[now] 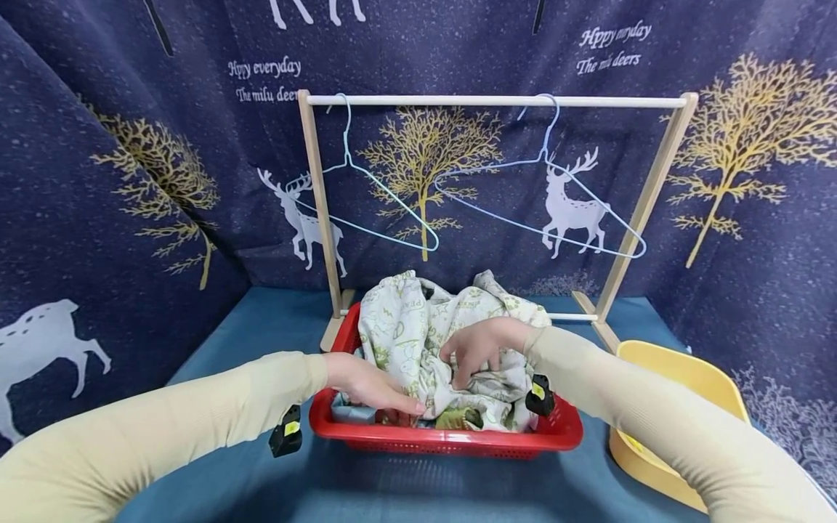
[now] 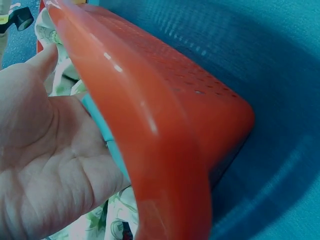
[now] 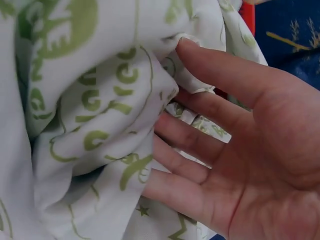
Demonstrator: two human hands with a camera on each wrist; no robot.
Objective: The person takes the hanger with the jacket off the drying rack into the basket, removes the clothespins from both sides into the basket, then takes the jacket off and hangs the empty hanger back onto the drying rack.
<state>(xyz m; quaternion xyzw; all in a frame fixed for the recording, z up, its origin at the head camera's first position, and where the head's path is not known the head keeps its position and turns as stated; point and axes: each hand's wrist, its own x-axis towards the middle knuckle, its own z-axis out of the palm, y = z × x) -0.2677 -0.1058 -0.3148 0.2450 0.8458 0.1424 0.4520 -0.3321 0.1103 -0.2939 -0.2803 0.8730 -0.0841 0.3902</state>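
A white cloth with green print lies heaped in a red plastic basket. My right hand is on the front of the heap, fingers spread apart. In the right wrist view, the fingertips of that right hand pass behind a fold of the printed cloth, and the thumb tip touches the fabric. My left hand reaches over the basket's left front with straight fingers. The left wrist view shows its open palm beside the red rim, fingertips hidden behind a light blue item.
Behind the basket stands a wooden rack with two light blue hangers on its bar. A yellow tub is at the right, partly behind my right sleeve. Blue cloth covers the table, and a patterned curtain hangs behind.
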